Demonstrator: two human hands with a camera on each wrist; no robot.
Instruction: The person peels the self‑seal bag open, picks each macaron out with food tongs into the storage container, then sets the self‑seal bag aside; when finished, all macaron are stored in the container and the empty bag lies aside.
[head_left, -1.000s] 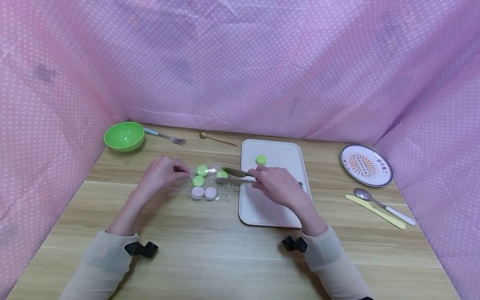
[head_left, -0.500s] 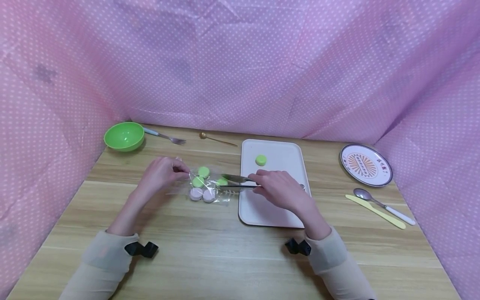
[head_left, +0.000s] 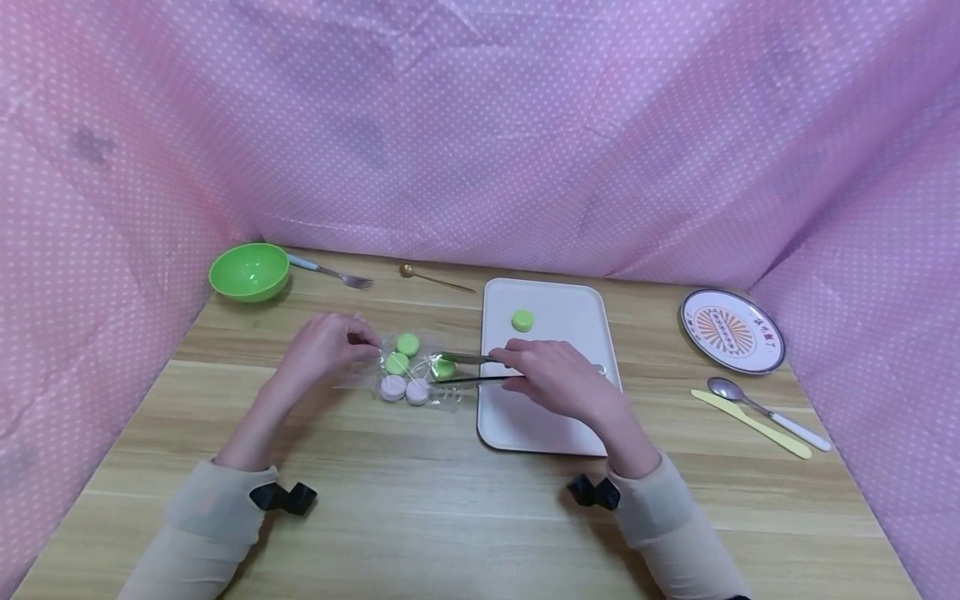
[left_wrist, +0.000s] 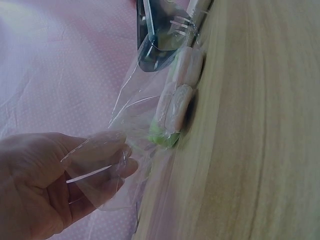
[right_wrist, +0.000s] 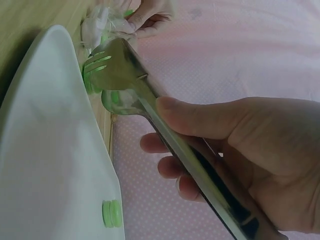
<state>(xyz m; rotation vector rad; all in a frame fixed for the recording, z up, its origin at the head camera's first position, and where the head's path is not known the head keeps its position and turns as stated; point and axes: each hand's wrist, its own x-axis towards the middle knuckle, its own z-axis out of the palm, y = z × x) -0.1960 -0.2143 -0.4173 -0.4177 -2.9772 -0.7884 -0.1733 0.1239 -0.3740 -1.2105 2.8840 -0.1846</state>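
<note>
In the head view my left hand pinches the left end of a clear plastic bag between thumb and fingers. Inside the bag lie green macarons and pale pink macarons. My right hand grips metal tongs, reaching left across the tray's edge. The tongs' ends sit at the bag's right end, one on either side of a green macaron. One slotted tong end overlaps that macaron in the right wrist view. Another green macaron rests on the white tray.
A green bowl, a fork and a small gold spoon lie at the back left. To the right are a patterned plate, a spoon and a yellow knife. Pink dotted cloth surrounds the table.
The tongs have come slightly nearer the person, and their ends now stand wider around the green macaron. The bag has shifted a little; my left hand keeps its place.
</note>
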